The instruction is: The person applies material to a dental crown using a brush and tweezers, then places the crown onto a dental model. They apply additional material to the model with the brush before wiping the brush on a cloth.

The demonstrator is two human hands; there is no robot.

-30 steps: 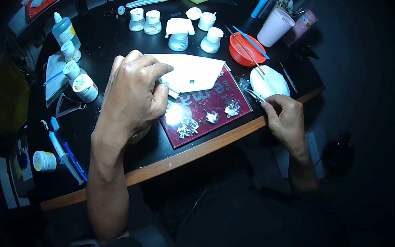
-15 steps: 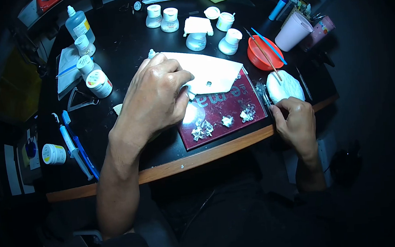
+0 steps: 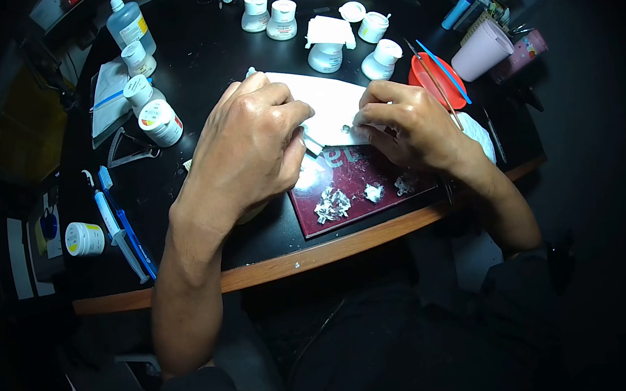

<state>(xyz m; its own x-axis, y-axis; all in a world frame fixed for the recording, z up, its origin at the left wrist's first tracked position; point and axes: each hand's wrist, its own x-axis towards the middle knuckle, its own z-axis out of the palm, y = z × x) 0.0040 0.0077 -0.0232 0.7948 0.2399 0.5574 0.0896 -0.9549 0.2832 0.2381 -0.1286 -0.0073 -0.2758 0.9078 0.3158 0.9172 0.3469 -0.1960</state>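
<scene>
My left hand (image 3: pixel 257 145) is closed above the left part of a white sheet (image 3: pixel 320 96). Its fingers pinch something hidden, and a narrow white piece (image 3: pixel 312 142) shows beneath the fingertips. My right hand (image 3: pixel 414 125) hovers over the sheet's right end, thumb and fingers pressed together; whatever they hold is too small to name. Close to those fingertips is a small dark, shiny piece (image 3: pixel 345 128). The sheet overlaps a maroon slab (image 3: pixel 351 207) with grey lettering, on which crumbly white clumps (image 3: pixel 333 204) lie along the front. The right arm partly covers a white pad (image 3: pixel 476 135).
White-capped bottles (image 3: pixel 281 20) and jars (image 3: pixel 161 123) stand at the back and left. A red bowl (image 3: pixel 440 86) carries a brush and a blue stick, beside a pink cup (image 3: pixel 484 50). Toothbrushes and a syringe (image 3: pixel 113 229) lie left. A wooden edge (image 3: pixel 332 253) borders the table.
My right hand has moved from the white pad, left and up, to the sheet near the small dark piece. My left hand stays in nearly the same pose. The whole view has shifted slightly.
</scene>
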